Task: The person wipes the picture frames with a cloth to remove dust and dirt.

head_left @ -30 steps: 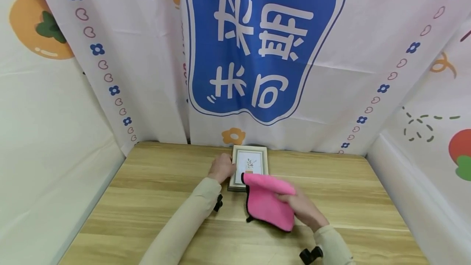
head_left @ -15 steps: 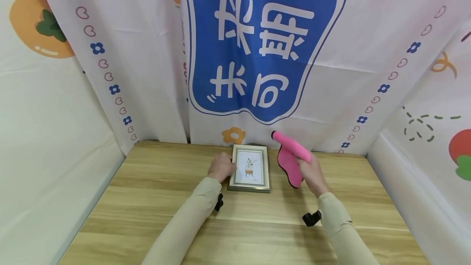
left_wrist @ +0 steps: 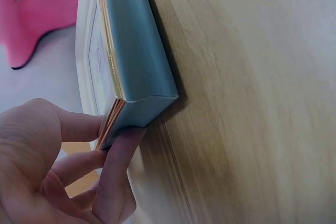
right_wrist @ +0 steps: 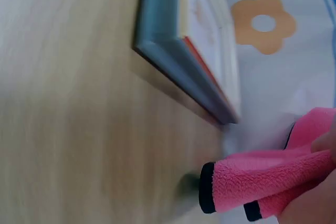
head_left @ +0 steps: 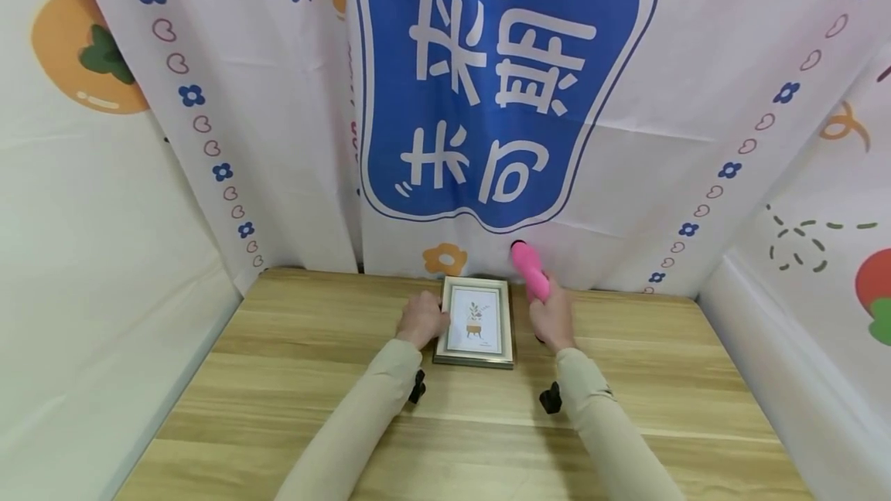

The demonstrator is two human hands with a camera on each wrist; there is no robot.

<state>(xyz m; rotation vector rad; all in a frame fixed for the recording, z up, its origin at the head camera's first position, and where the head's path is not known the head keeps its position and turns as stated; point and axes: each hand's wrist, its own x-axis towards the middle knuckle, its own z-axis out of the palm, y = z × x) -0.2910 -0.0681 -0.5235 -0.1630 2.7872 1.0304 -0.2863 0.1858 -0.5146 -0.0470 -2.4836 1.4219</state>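
Note:
A picture frame point(head_left: 476, 323) with a pale moulding and a potted-plant print lies on the table near its back edge. My left hand point(head_left: 422, 320) grips the frame's left side; in the left wrist view the thumb is on the front edge and the fingers point(left_wrist: 122, 156) are against the blue-grey side point(left_wrist: 139, 40). Just right of the frame, my right hand point(head_left: 553, 320) holds a folded pink cloth point(head_left: 530, 269) with black trim. Its fuzzy folds point(right_wrist: 262, 182) hang from the fingers, apart from the frame's corner in the right wrist view.
The wood-grain table point(head_left: 278, 416) ends at a white printed curtain point(head_left: 647, 176) with a large blue sign. White fabric walls point(head_left: 90, 253) stand on both sides. Small black wrist devices point(head_left: 551, 398) sit below the hands.
The right hand lifted the pink cloth off the frame's lower right to beyond its right side, then came back left, close to it. The left hand stayed at the frame's left side.

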